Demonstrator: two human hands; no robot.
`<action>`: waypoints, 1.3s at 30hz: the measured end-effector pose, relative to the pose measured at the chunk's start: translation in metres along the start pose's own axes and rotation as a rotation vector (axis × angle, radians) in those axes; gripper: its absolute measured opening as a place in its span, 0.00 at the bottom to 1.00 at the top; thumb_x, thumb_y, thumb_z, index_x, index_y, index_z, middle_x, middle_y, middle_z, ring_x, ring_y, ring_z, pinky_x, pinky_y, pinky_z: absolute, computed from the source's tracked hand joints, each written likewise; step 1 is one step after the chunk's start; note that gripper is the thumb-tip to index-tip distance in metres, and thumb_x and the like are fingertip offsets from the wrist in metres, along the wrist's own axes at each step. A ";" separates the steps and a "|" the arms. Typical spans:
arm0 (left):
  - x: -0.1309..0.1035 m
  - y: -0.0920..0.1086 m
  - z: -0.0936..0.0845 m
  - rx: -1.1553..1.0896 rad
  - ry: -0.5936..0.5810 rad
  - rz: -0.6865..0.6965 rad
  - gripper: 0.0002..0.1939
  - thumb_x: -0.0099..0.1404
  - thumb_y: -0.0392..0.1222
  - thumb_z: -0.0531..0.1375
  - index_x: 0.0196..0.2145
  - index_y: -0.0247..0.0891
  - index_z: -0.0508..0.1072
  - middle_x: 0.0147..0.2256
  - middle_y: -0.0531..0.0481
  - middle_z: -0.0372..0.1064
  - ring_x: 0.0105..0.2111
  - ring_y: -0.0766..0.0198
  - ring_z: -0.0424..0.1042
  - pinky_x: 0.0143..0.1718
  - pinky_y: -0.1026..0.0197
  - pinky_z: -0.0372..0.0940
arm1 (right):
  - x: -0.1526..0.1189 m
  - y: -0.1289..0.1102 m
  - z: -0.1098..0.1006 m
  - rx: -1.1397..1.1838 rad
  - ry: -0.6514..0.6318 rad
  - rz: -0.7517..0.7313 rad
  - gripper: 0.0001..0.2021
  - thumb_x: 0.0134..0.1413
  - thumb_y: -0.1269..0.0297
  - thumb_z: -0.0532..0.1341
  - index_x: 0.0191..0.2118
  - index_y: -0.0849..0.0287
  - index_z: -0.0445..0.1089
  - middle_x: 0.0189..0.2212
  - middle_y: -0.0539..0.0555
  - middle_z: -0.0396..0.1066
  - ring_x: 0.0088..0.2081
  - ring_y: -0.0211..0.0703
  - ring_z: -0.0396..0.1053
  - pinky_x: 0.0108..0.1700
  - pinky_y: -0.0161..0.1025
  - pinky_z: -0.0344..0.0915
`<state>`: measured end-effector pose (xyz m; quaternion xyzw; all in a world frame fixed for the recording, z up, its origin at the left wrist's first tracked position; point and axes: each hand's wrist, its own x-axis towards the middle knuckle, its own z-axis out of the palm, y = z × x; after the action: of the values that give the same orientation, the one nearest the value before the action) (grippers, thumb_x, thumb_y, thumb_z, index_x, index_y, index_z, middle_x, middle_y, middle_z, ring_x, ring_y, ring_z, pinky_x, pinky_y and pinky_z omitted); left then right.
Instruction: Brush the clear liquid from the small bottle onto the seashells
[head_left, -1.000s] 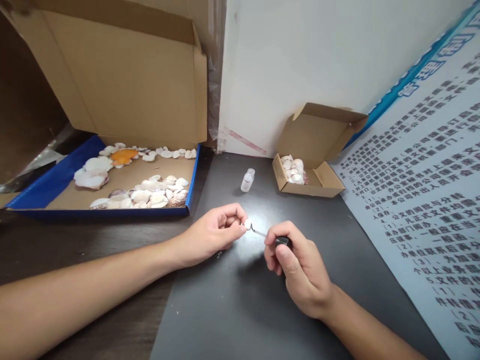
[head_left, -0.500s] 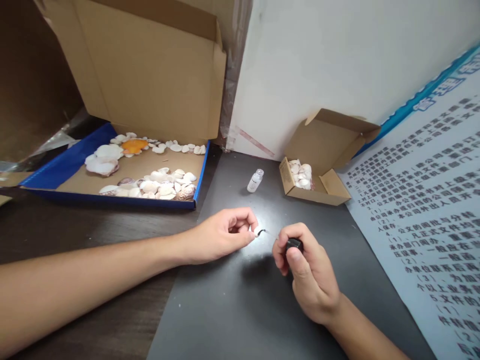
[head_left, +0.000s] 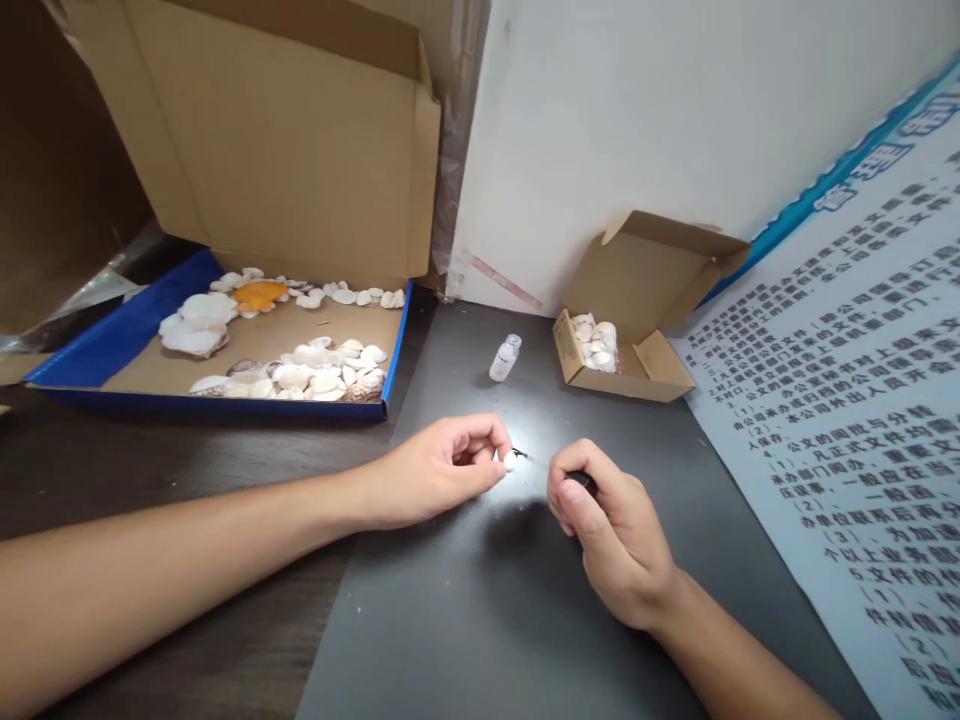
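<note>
Between the thumb and fingers of my left hand is a small white shell. My right hand grips the black cap of a small brush. Its thin stem points left, and the dark bristle tip meets the shell's edge or lies just over it; I cannot tell which. Beyond both hands stands a small open glass bottle with a whitish label or content, upright on the dark grey mat.
At the left, a blue-sided cardboard box with its lid raised holds many white and brown shells and one orange shell. A smaller open carton with shells stands back right. A printed sheet lies along the right, by a white wall.
My right hand has shifted slightly and its brush has tilted, with the tip now nearer the shell. The shell shows more at my left fingertips. The whole view has shifted a little.
</note>
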<state>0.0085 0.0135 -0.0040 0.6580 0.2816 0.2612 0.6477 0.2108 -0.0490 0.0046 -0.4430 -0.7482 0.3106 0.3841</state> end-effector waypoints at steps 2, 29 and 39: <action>0.000 0.001 0.000 0.010 0.000 -0.010 0.10 0.66 0.47 0.58 0.32 0.37 0.64 0.22 0.60 0.52 0.23 0.70 0.49 0.25 0.66 0.49 | 0.001 -0.002 -0.001 0.013 0.001 0.001 0.10 0.68 0.63 0.51 0.32 0.56 0.58 0.20 0.44 0.53 0.21 0.34 0.52 0.24 0.34 0.51; -0.002 0.000 -0.003 0.065 0.005 -0.071 0.11 0.66 0.49 0.60 0.35 0.39 0.66 0.20 0.61 0.53 0.20 0.72 0.53 0.22 0.68 0.51 | 0.003 -0.006 -0.008 0.299 -0.004 0.034 0.04 0.52 0.68 0.49 0.31 0.56 0.60 0.22 0.47 0.56 0.22 0.38 0.51 0.26 0.38 0.50; -0.003 0.002 -0.002 0.087 0.001 -0.061 0.10 0.66 0.47 0.59 0.35 0.38 0.66 0.20 0.60 0.54 0.21 0.72 0.54 0.23 0.68 0.52 | 0.004 -0.005 -0.007 0.229 0.059 0.058 0.07 0.54 0.69 0.47 0.30 0.56 0.60 0.22 0.48 0.55 0.23 0.39 0.51 0.28 0.39 0.51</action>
<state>0.0053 0.0127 -0.0021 0.6764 0.3130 0.2294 0.6261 0.2137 -0.0470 0.0136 -0.4266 -0.6831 0.3917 0.4450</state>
